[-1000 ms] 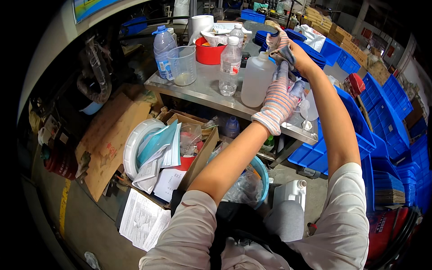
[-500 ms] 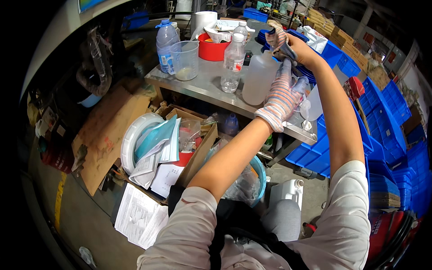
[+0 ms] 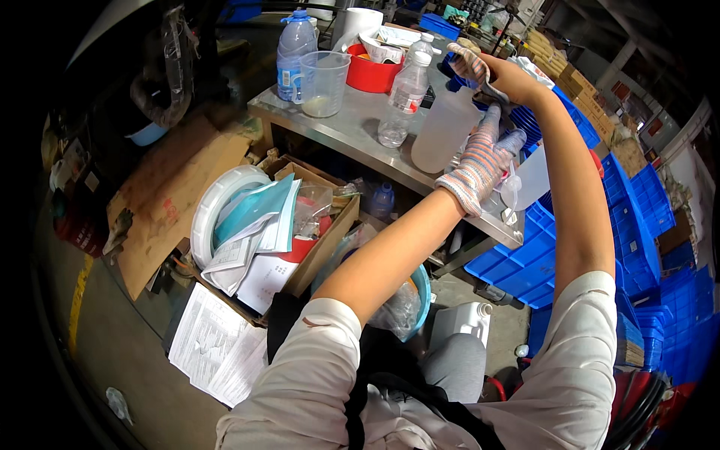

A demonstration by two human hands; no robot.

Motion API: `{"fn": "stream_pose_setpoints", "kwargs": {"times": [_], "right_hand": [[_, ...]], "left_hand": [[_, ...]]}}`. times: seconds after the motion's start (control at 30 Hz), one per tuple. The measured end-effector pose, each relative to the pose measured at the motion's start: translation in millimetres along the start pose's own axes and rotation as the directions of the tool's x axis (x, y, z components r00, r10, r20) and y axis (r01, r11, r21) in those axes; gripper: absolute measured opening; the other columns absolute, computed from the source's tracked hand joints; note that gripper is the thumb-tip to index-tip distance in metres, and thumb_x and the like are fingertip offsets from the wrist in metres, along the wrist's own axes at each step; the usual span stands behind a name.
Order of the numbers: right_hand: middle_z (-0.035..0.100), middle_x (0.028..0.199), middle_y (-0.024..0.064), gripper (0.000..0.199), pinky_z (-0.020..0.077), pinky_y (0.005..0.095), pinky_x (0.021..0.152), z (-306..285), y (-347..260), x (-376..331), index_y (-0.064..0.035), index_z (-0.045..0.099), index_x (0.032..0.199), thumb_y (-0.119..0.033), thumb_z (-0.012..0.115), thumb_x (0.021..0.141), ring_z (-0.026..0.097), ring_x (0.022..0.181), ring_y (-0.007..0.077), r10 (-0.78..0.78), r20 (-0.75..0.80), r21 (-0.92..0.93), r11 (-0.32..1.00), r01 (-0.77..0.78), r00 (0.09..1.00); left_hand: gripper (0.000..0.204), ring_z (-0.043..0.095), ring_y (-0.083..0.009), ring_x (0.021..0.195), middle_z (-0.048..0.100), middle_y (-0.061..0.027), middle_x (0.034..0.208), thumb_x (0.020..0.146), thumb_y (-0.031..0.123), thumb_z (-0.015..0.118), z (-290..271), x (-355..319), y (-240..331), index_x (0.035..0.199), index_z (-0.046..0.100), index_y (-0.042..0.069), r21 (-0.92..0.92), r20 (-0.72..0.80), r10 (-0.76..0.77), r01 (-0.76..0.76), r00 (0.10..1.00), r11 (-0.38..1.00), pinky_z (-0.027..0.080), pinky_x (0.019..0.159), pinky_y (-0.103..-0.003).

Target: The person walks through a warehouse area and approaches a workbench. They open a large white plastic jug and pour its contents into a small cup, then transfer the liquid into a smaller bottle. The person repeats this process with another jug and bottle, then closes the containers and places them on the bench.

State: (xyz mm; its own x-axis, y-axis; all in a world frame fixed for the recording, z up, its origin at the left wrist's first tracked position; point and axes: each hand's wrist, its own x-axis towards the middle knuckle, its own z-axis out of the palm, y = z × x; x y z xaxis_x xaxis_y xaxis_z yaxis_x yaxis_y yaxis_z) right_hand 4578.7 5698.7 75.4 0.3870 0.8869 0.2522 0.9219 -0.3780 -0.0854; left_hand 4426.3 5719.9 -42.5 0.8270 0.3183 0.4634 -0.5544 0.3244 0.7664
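Note:
My left hand [image 3: 481, 166] wears a knitted glove with pale orange and grey-blue stripes. Its fingers are stretched upward and apart, beside a translucent white plastic bottle [image 3: 442, 133]; I cannot tell whether they touch it. Just above the left fingertips, my bare right hand [image 3: 510, 81] grips a matching striped glove [image 3: 469, 66], bunched with its dark grey part hanging down. The right fingertips are partly hidden by the glove. Left of the white bottle stands a clear bottle [image 3: 401, 109] with a white cap.
The metal table [image 3: 345, 127] also carries a measuring jug [image 3: 326, 86], a blue-capped large bottle [image 3: 295, 56] and a red tub [image 3: 371, 73]. Blue crates [image 3: 517, 251] stand at the right. Below are a cardboard box [image 3: 326, 244] with papers and a white jerrycan [image 3: 457, 322].
The view has tilted slightly, so the table things sit further right. The glove in my right hand has shifted slightly away from my left fingertips, which now show more clearly.

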Motion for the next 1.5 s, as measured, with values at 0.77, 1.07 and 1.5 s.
{"fn": "stream_pose_setpoints", "kwargs": {"times": [0.77,1.07,1.5], "right_hand": [[0.065,0.095,0.0159,0.029,0.0466,0.0413,0.079,-8,-38,10,-0.0089,0.056,0.106,0.002,0.057,0.079,0.061,0.094,0.0357,-0.123,0.179,-0.308,0.935,0.174,0.976],[0.065,0.095,0.0166,0.032,0.0477,0.0441,0.077,-7,-43,10,-0.0095,0.056,0.107,0.0,0.063,0.077,0.062,0.092,0.0371,-0.118,0.161,-0.355,0.919,0.169,0.98],[0.06,0.085,0.006,0.034,0.0453,0.0303,0.077,9,-4,-27,-0.0094,0.055,0.105,-0.007,0.07,0.075,0.056,0.082,0.0176,-0.022,-0.117,-0.005,1.0,0.022,0.993]], "left_hand": [[0.045,0.053,-0.0171,0.094,0.059,-0.0087,0.106,0.087,0.013,0.061,-14,3,-17,0.128,0.049,0.0,0.177,-0.024,-0.03,0.033,0.999,0.984,0.042,0.088,-0.029],[0.051,0.051,-0.0232,0.092,0.056,-0.0146,0.108,0.084,0.014,0.066,-15,-3,-15,0.13,0.046,0.005,0.159,-0.002,0.062,-0.061,0.998,0.985,0.044,0.083,-0.036],[0.05,0.049,-0.0177,0.119,0.053,-0.0137,0.127,0.095,0.018,0.055,-41,-110,4,0.138,0.04,-0.003,-0.217,0.161,-0.081,0.116,0.984,0.969,0.038,0.102,-0.03]]}}
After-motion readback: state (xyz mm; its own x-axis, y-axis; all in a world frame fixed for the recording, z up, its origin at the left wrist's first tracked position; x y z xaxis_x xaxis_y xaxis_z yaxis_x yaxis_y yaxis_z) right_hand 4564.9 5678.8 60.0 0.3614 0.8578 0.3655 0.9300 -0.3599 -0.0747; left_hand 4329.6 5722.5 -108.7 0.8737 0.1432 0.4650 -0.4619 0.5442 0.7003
